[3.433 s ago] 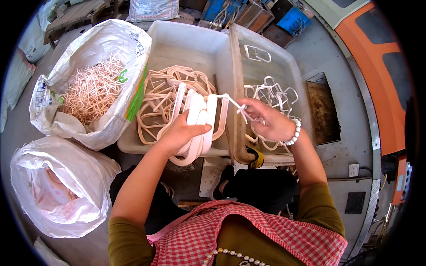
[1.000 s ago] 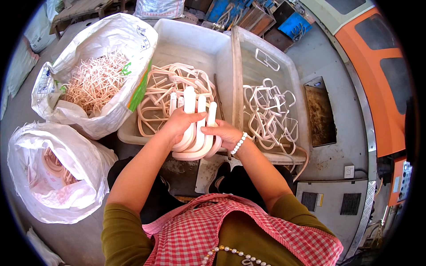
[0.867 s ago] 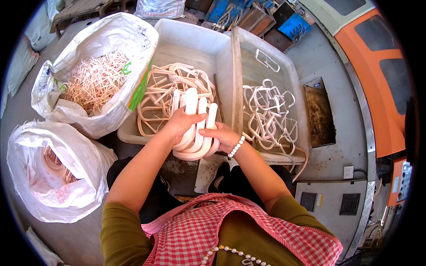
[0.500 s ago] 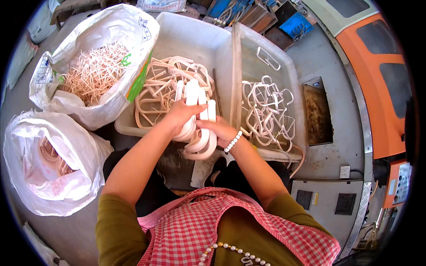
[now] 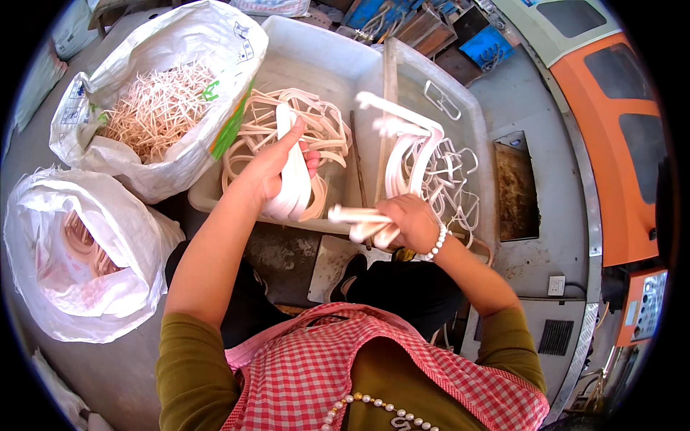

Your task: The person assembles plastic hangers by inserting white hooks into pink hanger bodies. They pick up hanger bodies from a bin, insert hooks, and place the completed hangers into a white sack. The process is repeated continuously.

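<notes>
My left hand (image 5: 267, 169) is wrapped around a bundle of smooth, pale pink curved plastic pieces (image 5: 295, 188), the thumb lying along their upper side. On the right, my right hand (image 5: 415, 221) grips a second bundle of bent plastic pieces (image 5: 417, 147). Its long hooked ends rise over the right tub, and short ends stick out to the left of the fist; parts of it are blurred. Beneath the left hand's bundle, more curved plastic pieces (image 5: 323, 122) lie tangled in the left tub (image 5: 309, 47).
The right tub (image 5: 471, 136) holds thin looped plastic frames (image 5: 460, 169). A white sack (image 5: 162, 43) of thin pink sticks (image 5: 162, 108) stands at left, with another sack (image 5: 144, 287) of curved pieces nearer. An orange and grey machine (image 5: 611, 187) borders the right.
My hands have moved apart, and the pieces bunched between them are now in two bundles. The right hand has swung right with its bundle; the left has shifted slightly left.
</notes>
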{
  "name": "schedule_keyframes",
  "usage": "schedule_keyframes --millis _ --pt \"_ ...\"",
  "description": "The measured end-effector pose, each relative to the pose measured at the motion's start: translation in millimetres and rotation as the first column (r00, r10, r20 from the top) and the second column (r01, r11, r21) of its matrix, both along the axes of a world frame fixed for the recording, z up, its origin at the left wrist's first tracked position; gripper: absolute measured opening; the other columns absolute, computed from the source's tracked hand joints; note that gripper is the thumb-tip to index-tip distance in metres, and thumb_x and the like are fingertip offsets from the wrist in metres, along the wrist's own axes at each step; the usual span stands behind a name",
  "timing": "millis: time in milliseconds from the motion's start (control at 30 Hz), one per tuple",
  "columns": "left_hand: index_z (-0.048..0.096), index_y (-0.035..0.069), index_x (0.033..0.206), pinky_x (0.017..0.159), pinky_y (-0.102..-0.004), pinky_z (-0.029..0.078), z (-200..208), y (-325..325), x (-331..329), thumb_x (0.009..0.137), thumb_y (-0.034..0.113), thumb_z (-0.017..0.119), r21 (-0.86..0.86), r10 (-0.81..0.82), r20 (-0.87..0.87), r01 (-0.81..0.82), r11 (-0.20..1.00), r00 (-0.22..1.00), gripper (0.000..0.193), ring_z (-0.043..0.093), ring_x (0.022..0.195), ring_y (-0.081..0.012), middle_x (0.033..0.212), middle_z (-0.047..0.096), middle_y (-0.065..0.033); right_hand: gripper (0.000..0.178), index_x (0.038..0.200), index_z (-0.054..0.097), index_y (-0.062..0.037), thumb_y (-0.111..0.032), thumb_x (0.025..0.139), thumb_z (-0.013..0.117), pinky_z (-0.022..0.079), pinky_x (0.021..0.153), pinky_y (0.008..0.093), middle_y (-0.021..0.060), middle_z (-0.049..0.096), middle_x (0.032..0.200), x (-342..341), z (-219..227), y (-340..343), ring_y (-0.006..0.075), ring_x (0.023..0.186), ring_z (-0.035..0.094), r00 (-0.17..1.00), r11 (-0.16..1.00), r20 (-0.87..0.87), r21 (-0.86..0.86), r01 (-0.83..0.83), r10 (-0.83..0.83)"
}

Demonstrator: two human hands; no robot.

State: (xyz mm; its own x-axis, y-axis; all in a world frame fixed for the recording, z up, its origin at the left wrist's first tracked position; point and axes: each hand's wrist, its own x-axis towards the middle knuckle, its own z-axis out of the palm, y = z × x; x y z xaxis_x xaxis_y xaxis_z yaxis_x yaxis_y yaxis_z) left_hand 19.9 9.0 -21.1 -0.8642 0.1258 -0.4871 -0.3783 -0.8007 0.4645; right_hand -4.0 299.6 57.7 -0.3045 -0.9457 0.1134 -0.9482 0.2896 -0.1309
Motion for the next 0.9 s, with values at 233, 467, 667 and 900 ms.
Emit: schedule_keyframes --millis 233,467,667,900 --pt "0.052 0.006 0.117 0.073 -0.0355 0.057 18.4 27.6 20.1 0.087 0.064 0.047 0.167 -0.315 -0.337 0.386 0.907 0.887 0.065 0.066 0.081 -0.0231 0.095 0.065 -0.0170 0.028 0.100 0.058 -0.0077 -0.015 0.073 0.057 0.043 0.091 0.0360 0.0043 0.063 0.096 -28.5 -13.0 -2.0 0.0198 0.098 0.061 0.814 0.859 -0.325 0.359 -0.365 0.481" --pt "0.039 0.000 0.135 0.097 -0.0384 0.046 27.0 51.0 46.5 0.072 0.036 0.079 0.138 -0.438 -0.558 0.600 0.788 0.705 0.083 0.058 0.111 -0.0329 0.120 0.058 -0.0235 0.037 0.118 0.059 -0.0102 -0.020 0.083 0.051 0.016 0.116 0.0462 0.0057 0.059 0.123 -49.5 -76.0 -6.3 0.0253 0.124 0.047 0.862 0.892 -0.288 0.307 -0.330 0.418" --pt "0.035 0.004 0.140 0.100 -0.0344 0.041 29.0 71.6 61.9 0.070 0.035 0.078 0.248 -0.387 -0.610 0.631 0.735 0.691 0.087 0.053 0.116 -0.0296 0.132 0.050 -0.0236 0.032 0.116 0.060 -0.0081 -0.023 0.090 0.051 0.049 0.085 0.0489 0.0135 0.063 0.112 -71.8 -114.7 -12.2 0.0295 0.099 0.061 0.518 0.967 0.849 -0.035 0.252 -0.104" --pt "0.051 0.003 0.123 0.081 -0.0316 0.053 28.6 85.8 66.7 0.082 0.009 0.068 0.266 -0.386 -0.524 0.576 0.773 0.759 0.045 0.063 0.093 -0.0192 0.104 0.065 -0.0106 0.048 0.134 0.045 -0.0114 -0.038 0.095 0.044 0.048 0.088 0.0401 0.0108 0.056 0.116 -78.1 -124.0 -15.3 0.0263 0.105 0.054 -0.465 0.843 0.822 -0.033 0.537 0.329"
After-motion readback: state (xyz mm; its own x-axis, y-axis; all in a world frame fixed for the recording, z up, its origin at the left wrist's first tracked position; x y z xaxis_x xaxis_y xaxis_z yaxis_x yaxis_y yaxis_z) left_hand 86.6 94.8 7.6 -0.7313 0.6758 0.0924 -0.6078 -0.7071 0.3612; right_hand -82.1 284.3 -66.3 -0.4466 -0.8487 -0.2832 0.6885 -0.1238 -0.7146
